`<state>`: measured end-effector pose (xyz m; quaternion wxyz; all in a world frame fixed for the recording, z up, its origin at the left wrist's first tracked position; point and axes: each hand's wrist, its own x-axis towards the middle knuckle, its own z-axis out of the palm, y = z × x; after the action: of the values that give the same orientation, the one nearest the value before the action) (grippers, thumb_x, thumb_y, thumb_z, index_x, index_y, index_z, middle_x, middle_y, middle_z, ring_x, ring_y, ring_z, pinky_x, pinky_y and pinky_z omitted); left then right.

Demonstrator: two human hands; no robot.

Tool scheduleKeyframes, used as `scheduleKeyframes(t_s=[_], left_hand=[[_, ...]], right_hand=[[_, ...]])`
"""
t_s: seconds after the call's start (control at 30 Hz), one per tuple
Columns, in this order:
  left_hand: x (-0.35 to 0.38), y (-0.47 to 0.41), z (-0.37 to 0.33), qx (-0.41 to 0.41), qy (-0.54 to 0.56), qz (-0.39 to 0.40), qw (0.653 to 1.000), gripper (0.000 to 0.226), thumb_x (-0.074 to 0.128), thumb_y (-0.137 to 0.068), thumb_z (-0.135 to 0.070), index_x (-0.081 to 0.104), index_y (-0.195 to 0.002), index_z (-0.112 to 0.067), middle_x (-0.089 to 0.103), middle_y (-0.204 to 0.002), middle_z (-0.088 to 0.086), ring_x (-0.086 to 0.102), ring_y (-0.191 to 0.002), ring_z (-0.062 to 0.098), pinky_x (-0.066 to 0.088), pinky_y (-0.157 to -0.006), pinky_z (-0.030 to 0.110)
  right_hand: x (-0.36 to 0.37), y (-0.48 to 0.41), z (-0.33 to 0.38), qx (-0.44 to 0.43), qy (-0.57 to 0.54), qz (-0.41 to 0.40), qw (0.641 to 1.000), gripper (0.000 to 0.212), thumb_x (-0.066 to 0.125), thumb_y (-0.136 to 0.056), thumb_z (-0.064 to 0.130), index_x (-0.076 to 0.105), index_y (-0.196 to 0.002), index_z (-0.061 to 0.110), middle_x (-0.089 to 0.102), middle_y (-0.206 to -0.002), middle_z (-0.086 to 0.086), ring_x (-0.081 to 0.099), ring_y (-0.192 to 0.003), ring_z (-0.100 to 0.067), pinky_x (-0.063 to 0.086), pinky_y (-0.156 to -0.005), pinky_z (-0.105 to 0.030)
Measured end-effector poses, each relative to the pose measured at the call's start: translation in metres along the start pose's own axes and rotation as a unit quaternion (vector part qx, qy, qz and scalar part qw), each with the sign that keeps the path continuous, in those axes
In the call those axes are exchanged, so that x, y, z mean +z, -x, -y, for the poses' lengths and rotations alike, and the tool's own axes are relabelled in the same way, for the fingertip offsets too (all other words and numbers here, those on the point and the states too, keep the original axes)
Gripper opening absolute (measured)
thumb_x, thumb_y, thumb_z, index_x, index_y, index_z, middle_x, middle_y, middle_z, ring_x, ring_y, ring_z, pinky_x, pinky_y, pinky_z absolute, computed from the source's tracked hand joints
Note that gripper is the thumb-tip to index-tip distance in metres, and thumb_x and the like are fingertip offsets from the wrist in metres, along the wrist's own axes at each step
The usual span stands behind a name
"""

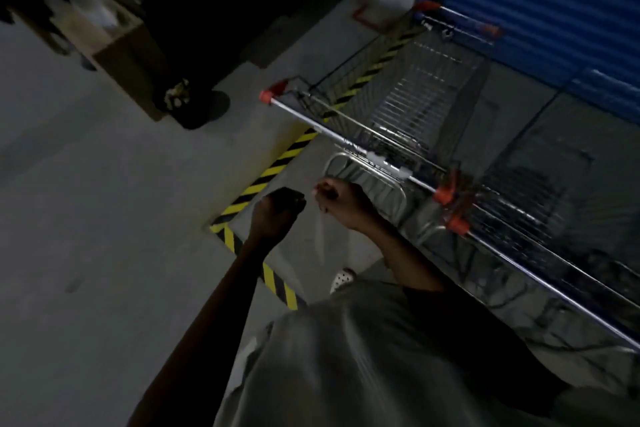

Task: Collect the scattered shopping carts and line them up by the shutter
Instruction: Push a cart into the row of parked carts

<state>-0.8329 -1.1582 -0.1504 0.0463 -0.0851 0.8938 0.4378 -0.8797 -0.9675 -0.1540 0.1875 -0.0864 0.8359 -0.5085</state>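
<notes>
Carts (415, 97) and striped tape (263, 180) on concrete floor (86, 218)

A dim back-of-shop service area, likely a supermarket's loading or basement bay: bare grey concrete floor (104, 218), a blue corrugated roller shutter (554, 3) at the far right, yellow-and-black hazard tape (263, 180) marking out a bay on the floor, wire shopping carts (398, 104) with red handle ends beside the shutter, and a cardboard box (117, 52) at the far left

Am wearing loose grey-olive top (363, 357), fabric hanging in folds. Forearms, left grip (278, 210), right grip (341, 204) going bare. White perforated clog (342, 278) showing on my foot below hem.
</notes>
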Motion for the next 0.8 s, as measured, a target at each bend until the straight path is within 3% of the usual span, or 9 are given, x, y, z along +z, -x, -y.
scheduleKeyframes(t_s=[0.07, 0.13, 0.23, 0.33, 0.4, 0.47, 0.57, 0.67, 0.8], left_hand=[[-0.010, -0.053, -0.018, 0.050, 0.001, -0.012, 0.999, 0.020, 0.073, -0.094, -0.027, 0.078, -0.106, -0.012, 0.076, -0.107, 0.005, 0.071, -0.100, 0.023, 0.056, -0.083, 0.037], [-0.016, -0.103, -0.034, 0.116, -0.001, -0.007, 0.993, 0.023, 0.074, -0.092, -0.030, 0.077, -0.109, -0.015, 0.075, -0.110, 0.001, 0.069, -0.105, 0.019, 0.056, -0.089, 0.037], [-0.016, -0.172, -0.050, 0.265, -0.067, -0.026, 0.962, 0.030, 0.073, -0.088, -0.032, 0.075, -0.114, -0.017, 0.072, -0.113, 0.005, 0.061, -0.109, 0.023, 0.051, -0.094, 0.035], [-0.011, -0.226, -0.042, 0.374, -0.223, -0.017, 0.900, 0.033, 0.055, -0.094, -0.044, 0.076, -0.102, -0.020, 0.073, -0.106, 0.005, 0.062, -0.106, 0.031, 0.038, -0.097, 0.042], [-0.013, -0.248, -0.031, 0.393, -0.300, 0.000, 0.869, 0.047, 0.046, -0.097, -0.053, 0.072, -0.076, -0.020, 0.072, -0.079, 0.006, 0.068, -0.082, 0.033, 0.042, -0.091, 0.043], [-0.022, -0.258, -0.025, 0.406, -0.290, 0.028, 0.866, 0.055, 0.047, -0.095, -0.060, 0.069, -0.068, -0.018, 0.067, -0.062, 0.006, 0.068, -0.062, 0.031, 0.050, -0.079, 0.039], [-0.046, -0.270, -0.025, 0.460, -0.251, 0.071, 0.849, 0.064, 0.042, -0.090, -0.074, 0.074, -0.078, -0.021, 0.071, -0.065, 0.004, 0.071, -0.062, 0.028, 0.050, -0.062, 0.030], [-0.064, -0.282, -0.022, 0.477, -0.261, 0.091, 0.834, 0.075, 0.034, -0.086, -0.086, 0.073, -0.081, -0.022, 0.073, -0.070, 0.002, 0.073, -0.069, 0.025, 0.053, -0.062, 0.030], [-0.083, -0.301, -0.007, 0.489, -0.242, 0.106, 0.831, 0.075, 0.035, -0.085, -0.089, 0.073, -0.079, -0.025, 0.073, -0.071, -0.001, 0.072, -0.071, 0.018, 0.050, -0.063, 0.027]], right_hand=[[-0.014, -0.020, 0.016, -0.069, 0.054, -0.107, 0.990, 0.014, 0.060, -0.097, 0.034, 0.067, -0.109, 0.032, 0.069, -0.099, 0.012, 0.068, -0.097, -0.020, 0.057, -0.087, -0.046], [-0.033, -0.028, 0.024, -0.137, 0.150, -0.250, 0.947, 0.018, 0.063, -0.096, 0.025, 0.069, -0.112, 0.026, 0.066, -0.112, 0.002, 0.064, -0.106, -0.026, 0.052, -0.092, -0.042], [-0.062, -0.040, 0.022, -0.073, 0.255, -0.394, 0.880, 0.017, 0.067, -0.095, 0.030, 0.071, -0.109, 0.024, 0.068, -0.112, -0.001, 0.060, -0.107, -0.027, 0.046, -0.094, -0.040], [-0.061, -0.056, 0.002, 0.124, 0.346, -0.444, 0.817, 0.036, 0.057, -0.098, 0.043, 0.075, -0.081, 0.017, 0.073, -0.080, -0.011, 0.071, -0.077, -0.032, 0.048, -0.067, -0.033], [-0.047, -0.068, -0.001, 0.192, 0.410, -0.478, 0.753, 0.056, 0.055, -0.100, 0.041, 0.064, -0.054, 0.010, 0.060, -0.050, -0.013, 0.061, -0.046, -0.032, 0.040, -0.052, -0.028], [-0.034, -0.079, -0.007, 0.244, 0.436, -0.484, 0.718, 0.054, 0.053, -0.100, 0.037, 0.062, -0.054, 0.011, 0.058, -0.049, -0.013, 0.059, -0.045, -0.033, 0.046, -0.056, -0.032], [-0.021, -0.096, -0.008, 0.331, 0.428, -0.457, 0.706, 0.061, 0.031, -0.101, 0.042, 0.069, -0.065, 0.011, 0.067, -0.061, -0.015, 0.065, -0.060, -0.037, 0.050, -0.079, -0.043], [-0.003, -0.105, 0.009, 0.338, 0.392, -0.522, 0.678, 0.056, 0.045, -0.097, 0.040, 0.067, -0.057, 0.008, 0.062, -0.052, -0.016, 0.062, -0.050, -0.034, 0.049, -0.072, -0.036], [0.025, -0.112, 0.036, 0.318, 0.444, -0.525, 0.652, 0.042, 0.055, -0.093, 0.026, 0.061, -0.055, 0.009, 0.056, -0.047, -0.009, 0.058, -0.041, -0.030, 0.049, -0.063, -0.034]])
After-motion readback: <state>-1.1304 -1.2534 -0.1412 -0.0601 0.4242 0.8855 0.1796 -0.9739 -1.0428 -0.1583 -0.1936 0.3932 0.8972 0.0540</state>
